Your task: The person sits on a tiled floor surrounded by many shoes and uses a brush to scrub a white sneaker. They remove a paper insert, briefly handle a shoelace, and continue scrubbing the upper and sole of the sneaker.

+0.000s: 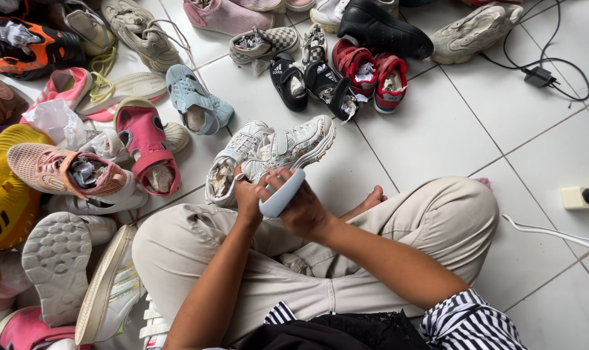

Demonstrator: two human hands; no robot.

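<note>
Left hand: the left hand [247, 198] is at the open mouth of a white sneaker [228, 170], fingers curled on its collar, gripping it.
Right hand: the right hand [302, 209] is clenched round a pale blue insole [282, 192], held just beside the sneaker's opening.
Where the shoes are: two white sneakers lie side by side on the white tile floor [437, 129], just ahead of the person's crossed legs; the second white sneaker [297, 144] lies touching the first.
Done so far: the held sneaker already has crumpled paper in its toe; I judge the insole is not yet seated, since most of it shows outside the shoe.
Left to do: the insole is out; whether the second sneaker has its own I cannot tell from this angle.
Count, near pile: two black sandals [307, 83], two red shoes [371, 72], one light blue clog [197, 98], one pink sandal [148, 146], one pink mesh shoe [64, 170].
Count, stuffed: several of these hold paper wads as well.
Other: a power strip [583, 196] sits at the right edge.
</note>
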